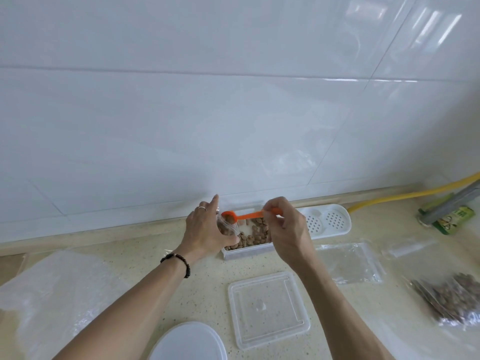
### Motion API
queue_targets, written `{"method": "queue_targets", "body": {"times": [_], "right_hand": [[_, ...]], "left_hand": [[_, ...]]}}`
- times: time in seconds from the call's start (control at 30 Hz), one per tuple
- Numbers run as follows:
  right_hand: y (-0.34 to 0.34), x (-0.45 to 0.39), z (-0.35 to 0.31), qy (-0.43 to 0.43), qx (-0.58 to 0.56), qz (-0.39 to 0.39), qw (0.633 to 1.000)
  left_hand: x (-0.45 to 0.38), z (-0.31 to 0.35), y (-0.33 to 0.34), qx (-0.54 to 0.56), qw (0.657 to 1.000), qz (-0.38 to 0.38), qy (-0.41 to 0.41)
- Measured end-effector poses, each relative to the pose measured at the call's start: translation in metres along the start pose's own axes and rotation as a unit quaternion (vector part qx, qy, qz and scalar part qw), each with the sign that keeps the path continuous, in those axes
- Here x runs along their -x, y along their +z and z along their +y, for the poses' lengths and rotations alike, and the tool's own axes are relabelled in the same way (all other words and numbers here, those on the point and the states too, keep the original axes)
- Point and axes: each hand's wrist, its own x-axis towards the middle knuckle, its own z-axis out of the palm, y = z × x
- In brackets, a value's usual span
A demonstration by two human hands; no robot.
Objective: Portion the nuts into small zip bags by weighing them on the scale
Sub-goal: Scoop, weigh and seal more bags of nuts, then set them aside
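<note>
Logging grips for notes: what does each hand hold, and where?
Right hand pinches the orange spoon by its handle end; left hand grips the small bag at its side.

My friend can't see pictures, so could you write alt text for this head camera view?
A person's right hand tips an orange scoop of nuts into a small clear bag held by the left hand, above a clear container of nuts on a speckled counter. A clear square lid lies nearer.

Yellow hose [405, 196] along wall; green packet [453, 220] beneath.
</note>
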Motion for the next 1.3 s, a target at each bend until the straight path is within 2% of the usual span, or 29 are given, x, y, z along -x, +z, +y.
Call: {"method": "queue_targets", "body": {"times": [0.2,0.33,0.53,0.77,1.0,1.2,1.3], "right_hand": [[-0.009,0.01,-0.012,-0.052,0.041,0.013,0.998],[-0.019,0.023,-0.017,-0.034,0.022,0.064,0.997],[-0.042,0.057,-0.023,0.096,-0.139,0.161,0.972],[-0.075,0.135,0.002,0.221,-0.289,0.286,0.887],[-0.056,0.254,0.065,0.367,-0.271,0.342,0.821],[-0.022,0.315,0.102,0.435,-0.226,0.354,0.796],[-0.013,0.327,0.108,0.441,-0.218,0.344,0.8]], "left_hand": [[0.016,0.006,-0.008,0.052,0.999,0.005,-0.006],[0.029,0.017,-0.012,0.06,0.998,0.007,-0.004],[0.054,0.035,-0.012,0.078,0.997,0.017,0.024],[0.104,0.052,0.006,0.084,0.992,-0.002,0.09],[0.163,0.073,0.028,0.076,0.974,-0.006,0.212],[0.196,0.074,0.033,0.043,0.963,-0.026,0.266],[0.206,0.073,0.031,0.043,0.959,-0.036,0.276]]}}
